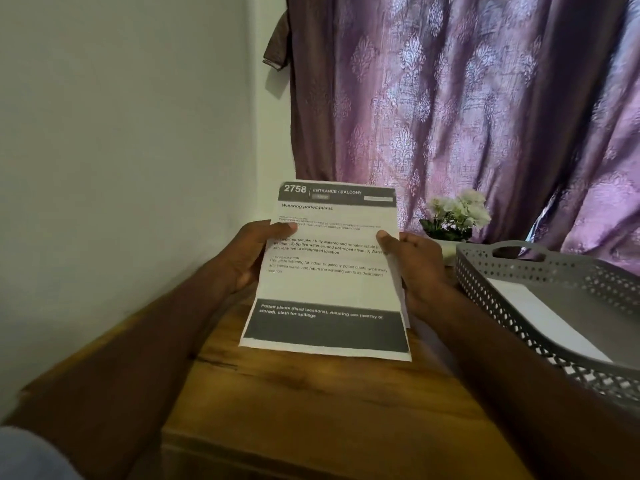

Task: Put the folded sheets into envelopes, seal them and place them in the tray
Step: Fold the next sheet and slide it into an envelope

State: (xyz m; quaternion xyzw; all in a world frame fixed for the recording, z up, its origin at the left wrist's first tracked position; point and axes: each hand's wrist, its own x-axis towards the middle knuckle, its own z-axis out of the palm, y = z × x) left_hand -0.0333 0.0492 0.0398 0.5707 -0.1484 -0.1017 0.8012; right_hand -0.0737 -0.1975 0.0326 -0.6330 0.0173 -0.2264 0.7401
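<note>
Your left hand [247, 254] and right hand [415, 263] pinch the printed sheet [329, 271] by its side edges, holding it upright above the desk [311, 403], likely for reading. The tray [519, 271] at 3 o'clock holds a white envelope [540, 313].

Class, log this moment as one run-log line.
left hand: holds sheet | right hand: holds sheet | tray: white paper inside

Dim and soft overall, with daylight glowing through the purple curtain [467, 98]. Wide-angle bending toward the edges. Slight blur on the printed sheet [329, 271], forearms in shadow.
</note>
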